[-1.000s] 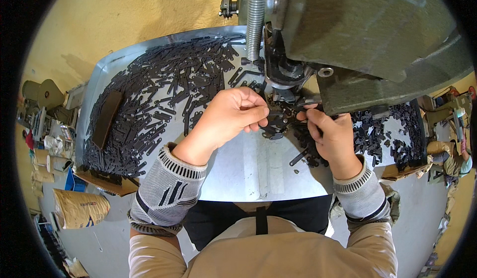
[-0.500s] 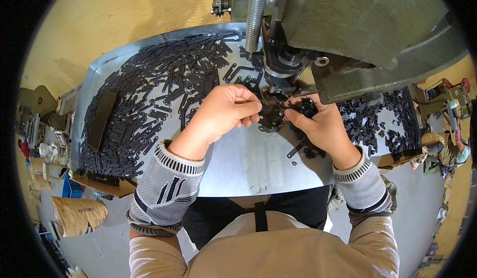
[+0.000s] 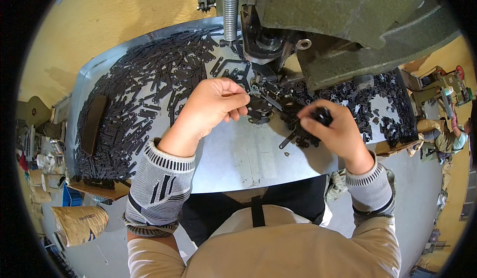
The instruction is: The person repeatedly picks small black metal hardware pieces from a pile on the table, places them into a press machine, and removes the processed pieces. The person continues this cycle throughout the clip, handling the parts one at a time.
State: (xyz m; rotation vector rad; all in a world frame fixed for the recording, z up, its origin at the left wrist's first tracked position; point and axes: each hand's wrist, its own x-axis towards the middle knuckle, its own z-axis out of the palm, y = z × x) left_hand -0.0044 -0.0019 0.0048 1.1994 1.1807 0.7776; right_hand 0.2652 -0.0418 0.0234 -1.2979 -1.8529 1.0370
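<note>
My left hand (image 3: 217, 102) is closed in a pinch, thumb against forefinger, just left of the work spot under the press. What lies between its fingertips, if anything, is too small to make out. My right hand (image 3: 332, 129) is curled round a clump of small black metal parts (image 3: 322, 115), to the right of that spot. Between the hands, a narrow dark strip (image 3: 271, 102) slants among black pieces. More black parts (image 3: 301, 138) lie below my right hand. The green press (image 3: 343, 15) overhangs the spot, its dark tool head (image 3: 263, 47) above.
A metal tray table (image 3: 233, 164) bends round in front of me. Flat black links (image 3: 144, 84) with holes heap its left side, beside a dark block (image 3: 94, 124). Small black pieces (image 3: 377, 97) cover the right. A coil spring (image 3: 230, 10) hangs near the press. Another person (image 3: 454, 136) sits far right.
My right hand has drawn away to the right from the work spot, still with its clump of parts. The hands are farther apart; my left hand keeps its pinch. The whole view has shifted slightly.
</note>
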